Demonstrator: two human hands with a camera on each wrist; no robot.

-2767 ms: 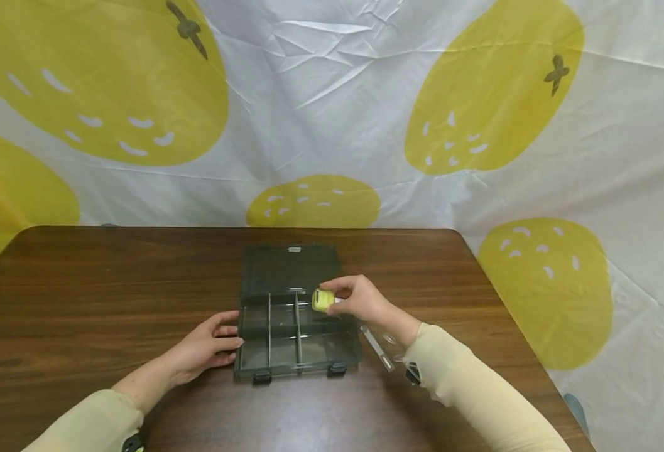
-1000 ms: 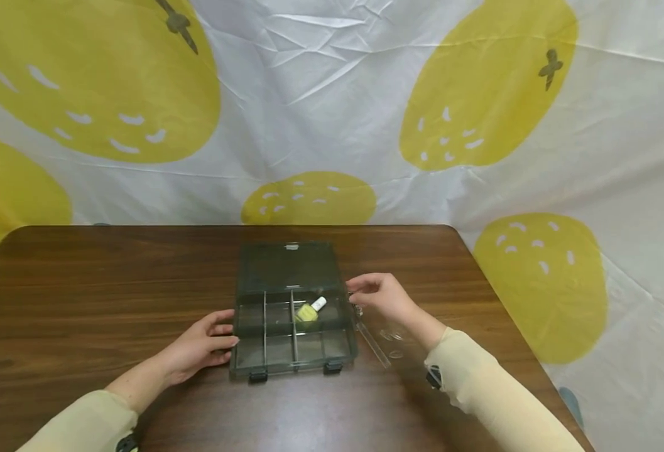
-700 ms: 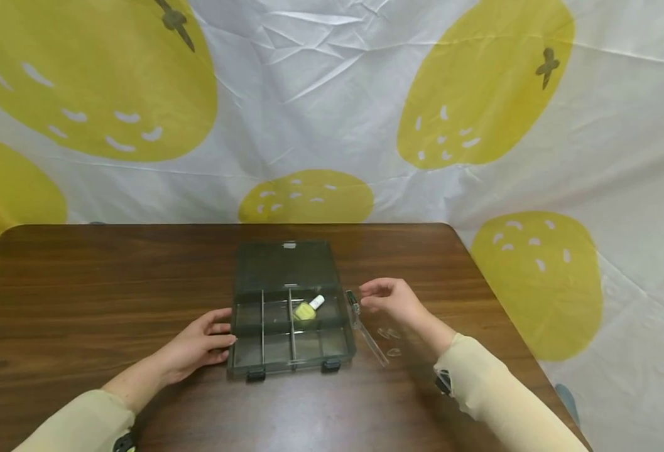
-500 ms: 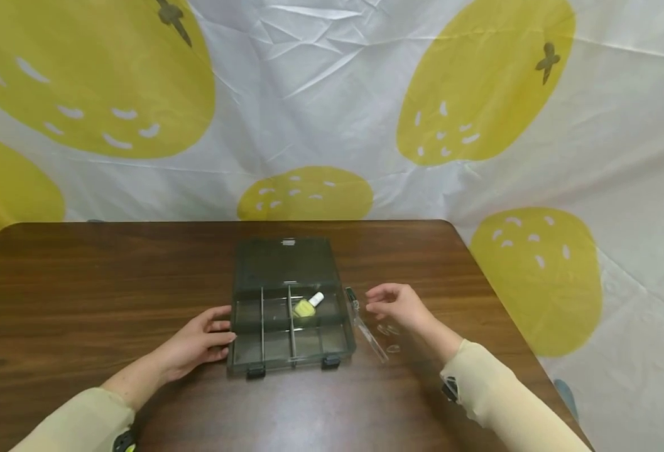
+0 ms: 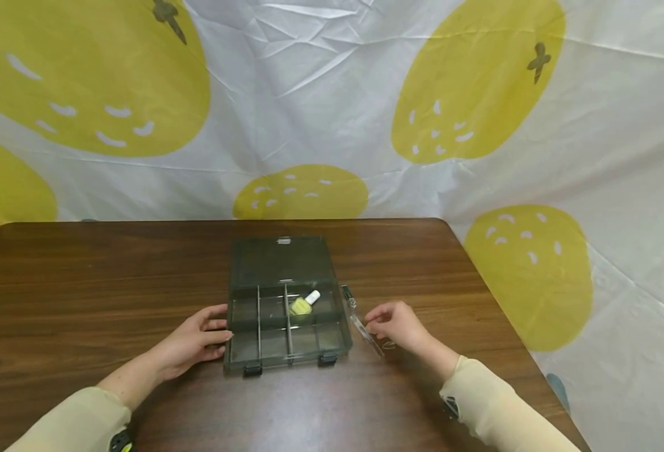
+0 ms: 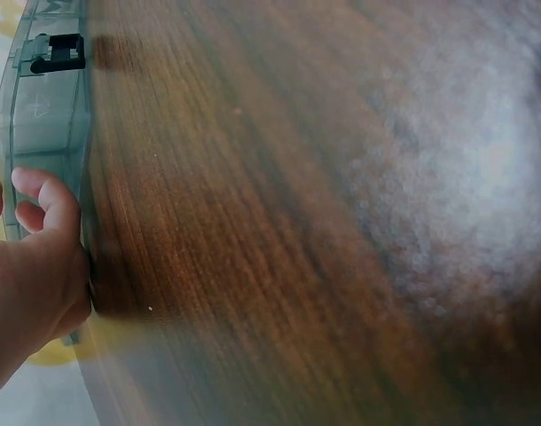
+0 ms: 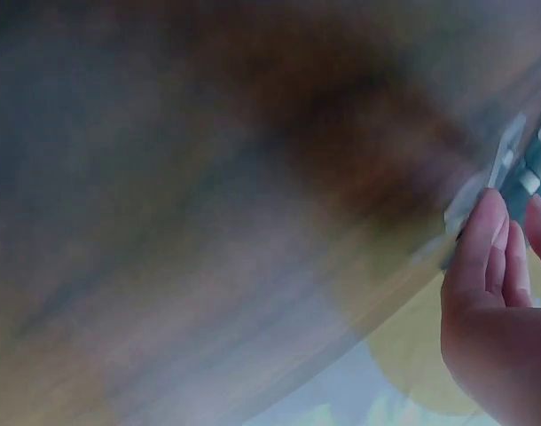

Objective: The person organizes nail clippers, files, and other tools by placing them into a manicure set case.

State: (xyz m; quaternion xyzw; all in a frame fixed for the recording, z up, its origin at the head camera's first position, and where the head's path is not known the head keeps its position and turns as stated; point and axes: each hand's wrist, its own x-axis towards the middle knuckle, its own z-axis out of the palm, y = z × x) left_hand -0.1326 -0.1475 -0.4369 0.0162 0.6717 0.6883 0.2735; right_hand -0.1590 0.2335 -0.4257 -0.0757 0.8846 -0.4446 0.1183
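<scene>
A dark translucent divided case (image 5: 277,367) lies with its lid (image 5: 281,260) folded back. A yellow nail polish bottle with a white cap (image 5: 301,306) leans in its right section. My left hand (image 5: 193,342) rests against the case's left side, thumb at the rim, fingers bent loosely; the left wrist view shows that hand (image 6: 40,257) beside the wall. My right hand (image 5: 402,326) hovers low right of the case, fingertips close by a clear narrow strip (image 5: 367,336). A small clear oval piece (image 5: 389,345) lies beneath it. In the right wrist view the fingers (image 7: 479,240) overlap the strip.
A slim item with a dark green end (image 5: 348,295) lies along the case's right side, above the strip. Two black latches (image 5: 327,360) stick out at the case's front. Behind the wooden table (image 5: 111,270) hangs a white sheet with yellow fruit prints (image 5: 303,191).
The nail polish bottle, earlier in my right hand, now lies in the case. My right hand moved right of the case, then toward me over the clear pieces. My left hand stayed at the case.
</scene>
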